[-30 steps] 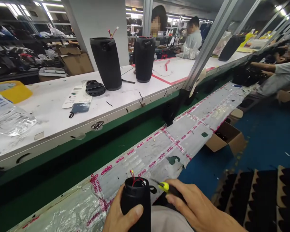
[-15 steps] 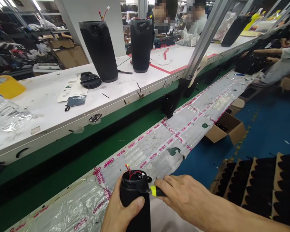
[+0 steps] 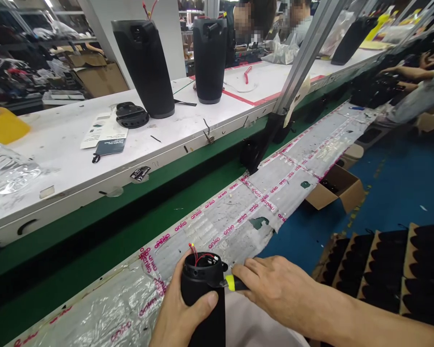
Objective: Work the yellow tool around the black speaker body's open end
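Note:
My left hand (image 3: pixel 188 313) is wrapped round a black cylindrical speaker body (image 3: pixel 207 301), thumb across its near side. The body stands upright, its open top facing me, with thin red wires and small connectors coming out. My right hand (image 3: pixel 271 286) grips a utility knife (image 3: pixel 235 283) with a black handle and a yellow collar. Its short metal blade meets the right side of the speaker body, just below the rim. How deep the blade sits I cannot tell.
A lower ledge (image 3: pixel 235 212), covered with taped plastic, runs along the conveyor. On the white bench (image 3: pixel 68 168) stand tall speakers (image 3: pixel 210 62), beside a round black part (image 3: pixel 132 114) and cards. A metal post (image 3: pixel 304 62) rises mid-bench. Boxed black parts (image 3: pixel 383 270) lie lower right; a co-worker's arm (image 3: pixel 412 74) reaches in.
The view has shifted slightly, so the bench sits a little higher and further left. Both hands keep their hold, and the blade stays at the speaker body's right side.

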`<control>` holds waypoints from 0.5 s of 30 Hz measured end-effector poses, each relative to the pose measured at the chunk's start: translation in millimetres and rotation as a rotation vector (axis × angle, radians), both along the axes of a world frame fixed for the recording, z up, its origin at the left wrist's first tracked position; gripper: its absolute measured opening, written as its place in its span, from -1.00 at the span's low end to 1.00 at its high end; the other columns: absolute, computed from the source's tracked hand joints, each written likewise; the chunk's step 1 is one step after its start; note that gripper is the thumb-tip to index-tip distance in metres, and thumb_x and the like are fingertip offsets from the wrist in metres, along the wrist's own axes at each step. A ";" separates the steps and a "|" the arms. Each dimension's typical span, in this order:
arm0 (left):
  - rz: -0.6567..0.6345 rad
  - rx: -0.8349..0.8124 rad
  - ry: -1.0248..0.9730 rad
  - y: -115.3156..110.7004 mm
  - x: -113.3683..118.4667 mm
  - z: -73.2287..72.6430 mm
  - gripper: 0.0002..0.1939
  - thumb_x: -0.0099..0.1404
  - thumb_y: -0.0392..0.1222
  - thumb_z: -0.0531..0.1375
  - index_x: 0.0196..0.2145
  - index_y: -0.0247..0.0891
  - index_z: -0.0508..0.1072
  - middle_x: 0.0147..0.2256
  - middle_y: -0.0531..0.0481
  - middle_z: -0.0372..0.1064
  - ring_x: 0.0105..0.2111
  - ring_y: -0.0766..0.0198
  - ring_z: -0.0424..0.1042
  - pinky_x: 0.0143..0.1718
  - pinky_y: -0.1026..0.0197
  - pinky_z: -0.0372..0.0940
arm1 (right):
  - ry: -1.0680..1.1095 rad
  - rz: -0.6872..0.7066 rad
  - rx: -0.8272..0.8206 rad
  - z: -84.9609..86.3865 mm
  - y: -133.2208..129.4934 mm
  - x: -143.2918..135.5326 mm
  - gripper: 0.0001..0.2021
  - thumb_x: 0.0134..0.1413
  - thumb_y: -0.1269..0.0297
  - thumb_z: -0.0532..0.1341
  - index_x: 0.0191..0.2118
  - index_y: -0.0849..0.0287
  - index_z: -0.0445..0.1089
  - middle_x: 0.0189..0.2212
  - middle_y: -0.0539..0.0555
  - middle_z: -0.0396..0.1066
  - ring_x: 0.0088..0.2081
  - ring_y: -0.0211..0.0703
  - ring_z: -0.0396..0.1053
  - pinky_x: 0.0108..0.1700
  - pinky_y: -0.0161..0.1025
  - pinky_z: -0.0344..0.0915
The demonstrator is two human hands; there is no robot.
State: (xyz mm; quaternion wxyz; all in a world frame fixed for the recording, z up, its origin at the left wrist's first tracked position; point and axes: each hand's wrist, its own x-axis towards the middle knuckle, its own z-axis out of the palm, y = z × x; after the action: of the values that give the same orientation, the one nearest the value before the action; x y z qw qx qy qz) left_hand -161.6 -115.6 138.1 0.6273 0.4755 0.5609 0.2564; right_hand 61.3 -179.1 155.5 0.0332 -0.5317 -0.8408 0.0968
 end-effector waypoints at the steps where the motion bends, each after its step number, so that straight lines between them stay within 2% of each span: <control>1: -0.011 0.005 -0.011 0.1 0.4 -0.2 -0.08 -0.10 0.12 0.48 0.22 -0.07 0.36 0.10 -0.06 0.53 0.20 -0.23 0.37 0.24 -0.09 0.23 | -0.010 0.004 -0.001 -1.0 0.2 0.6 -0.81 0.36 0.28 0.20 0.00 0.18 0.23 -0.31 0.03 0.39 -0.35 -0.05 0.43 -0.44 -0.12 0.16; 4: -0.066 0.027 -0.045 0.6 2.2 -0.2 -0.17 -0.05 0.08 0.46 0.18 -0.11 0.39 0.06 -0.06 0.55 0.17 -0.20 0.40 0.21 -0.04 0.26 | -0.049 0.025 0.027 -2.7 -0.1 1.6 -0.83 0.38 0.24 0.20 -0.05 0.19 0.23 -0.34 0.03 0.38 -0.41 -0.05 0.40 -0.49 -0.11 0.07; 7: -0.061 0.040 -0.030 -0.2 4.3 -0.1 -0.19 -0.05 0.04 0.46 0.16 -0.13 0.41 0.07 -0.08 0.54 0.17 -0.20 0.40 0.23 -0.03 0.24 | -0.086 0.036 0.050 -2.6 -2.2 1.0 -0.82 0.35 0.24 0.21 -0.08 0.18 0.24 -0.36 0.03 0.37 -0.45 -0.04 0.37 -0.52 -0.10 0.01; 12: -0.020 0.043 0.033 -3.8 7.0 0.4 -0.16 -0.09 0.03 0.45 0.16 -0.15 0.40 0.04 -0.10 0.55 0.15 -0.24 0.41 0.18 -0.07 0.28 | -0.132 0.020 0.044 -2.2 -6.2 -1.7 -0.85 0.26 0.41 0.24 -0.12 0.17 0.25 -0.39 0.01 0.35 -0.49 -0.10 0.31 -0.56 -0.10 -0.08; 15: -0.042 0.059 0.062 -4.8 7.9 -0.2 -0.20 -0.05 0.00 0.43 0.17 -0.13 0.37 0.03 -0.08 0.55 0.12 -0.20 0.44 0.16 -0.04 0.29 | -0.182 0.027 0.041 -0.5 -6.8 -2.8 -0.84 0.22 0.45 0.22 -0.14 0.16 0.25 -0.40 0.01 0.33 -0.49 -0.10 0.29 -0.56 -0.09 -0.11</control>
State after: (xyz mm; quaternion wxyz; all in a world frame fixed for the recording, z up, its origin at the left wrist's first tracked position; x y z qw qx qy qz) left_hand -153.6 -120.3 137.8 0.6006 0.5133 0.5621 0.2447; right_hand 58.5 -185.9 155.1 -0.0337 -0.5263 -0.8491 0.0310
